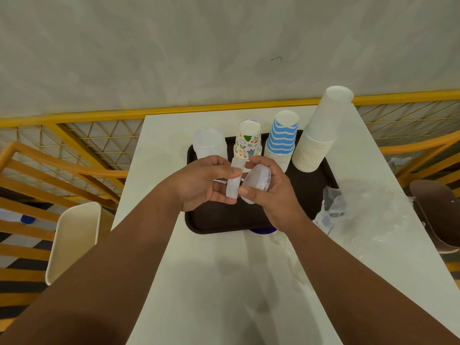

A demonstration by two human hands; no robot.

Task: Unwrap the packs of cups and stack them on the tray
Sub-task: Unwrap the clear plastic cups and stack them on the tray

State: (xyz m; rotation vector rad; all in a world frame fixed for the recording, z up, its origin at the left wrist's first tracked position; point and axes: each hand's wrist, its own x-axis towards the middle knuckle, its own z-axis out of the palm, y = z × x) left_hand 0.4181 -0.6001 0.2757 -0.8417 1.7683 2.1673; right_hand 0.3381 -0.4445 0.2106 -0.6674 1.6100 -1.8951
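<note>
At the centre of the frame, a white table (224,282) ran from the lower edge up to a yellow railing (99,118); a dark brown tray (224,220) sat on its far half. Along the tray's far edge, from right to left, stood four upturned stacks: the tall white cup stack (321,135) at upper right; the blue-striped cup stack (282,138); the patterned cup stack (249,141); the clear cup stack (209,143). Crumpled clear wrapping (358,207) lay on the table right of the tray, touching its right rim; a cream chair (74,240) stood at lower left. Above the tray's middle, the left hand (201,183) pinched a small clear cup stack (235,180) between thumb and fingertips; the right hand (268,192) curled round a second clear cup stack (256,183), just beside the first; both stacks were held clear of the tray surface.
</note>
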